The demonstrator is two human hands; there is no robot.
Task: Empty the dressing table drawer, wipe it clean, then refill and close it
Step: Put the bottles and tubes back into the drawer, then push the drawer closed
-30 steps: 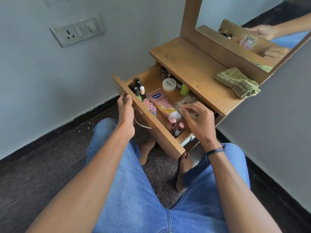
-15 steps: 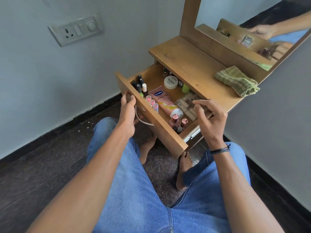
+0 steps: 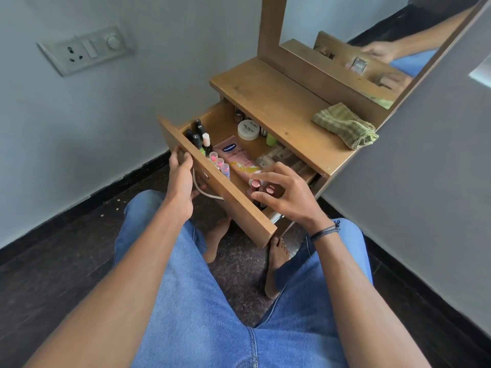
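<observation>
One open drawer point(image 3: 239, 208) holds four black-capped bottles point(image 3: 196, 138) at its 10 o'clock, three pink-topped tubes point(image 3: 220, 163) at 8, one pink tube point(image 3: 236, 158) at centre, one white jar point(image 3: 248, 129) at 12 and two rose-capped bottles point(image 3: 255, 184) at 5. The row of sticks point(image 3: 276, 156) at 3 o'clock (partly under the tabletop) cannot be counted. One green cloth point(image 3: 345, 126) lies at the tabletop's 3 o'clock.

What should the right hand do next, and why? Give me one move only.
Probably close the right hand on one of the pink-capped bottles just under its fingers and lift it out onto the table top. The drawer is pulled out and full, the left hand grips its front, and the cloth lies unused.
</observation>
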